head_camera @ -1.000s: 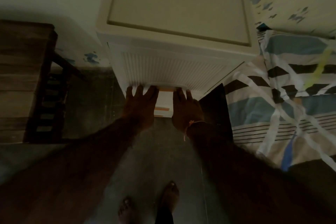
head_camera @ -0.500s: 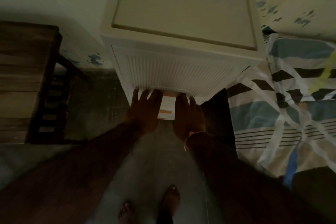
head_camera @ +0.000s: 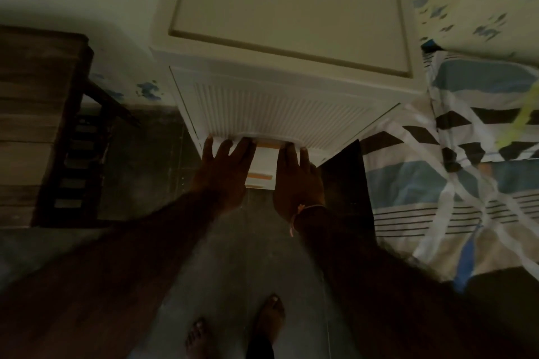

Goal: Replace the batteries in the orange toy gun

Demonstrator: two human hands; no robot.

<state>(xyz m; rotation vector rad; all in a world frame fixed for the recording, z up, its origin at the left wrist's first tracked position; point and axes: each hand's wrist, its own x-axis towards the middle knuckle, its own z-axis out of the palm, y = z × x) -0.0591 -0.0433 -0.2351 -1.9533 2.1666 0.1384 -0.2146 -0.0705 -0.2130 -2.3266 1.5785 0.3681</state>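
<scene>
No orange toy gun or batteries are in view. A white plastic drawer cabinet [head_camera: 280, 114] stands in front of me, its upper drawer front ribbed. Below that ribbed front, my left hand [head_camera: 223, 175] and my right hand [head_camera: 297, 181] lie flat against a lower drawer front [head_camera: 264, 160] with straight fingers. Their fingertips reach the lip under the ribbed drawer. Orange strips show on the white drawer fronts between my hands. A thread band circles my right wrist.
A dark wooden bench [head_camera: 38, 125] stands at the left against the wall. A bed with a striped sheet [head_camera: 455, 183] is close on the right, touching the cabinet. My bare feet [head_camera: 233, 329] stand on the dark floor below.
Both hands have stayed on the lower drawer front below the ribbed drawer. Only the view has shifted slightly.
</scene>
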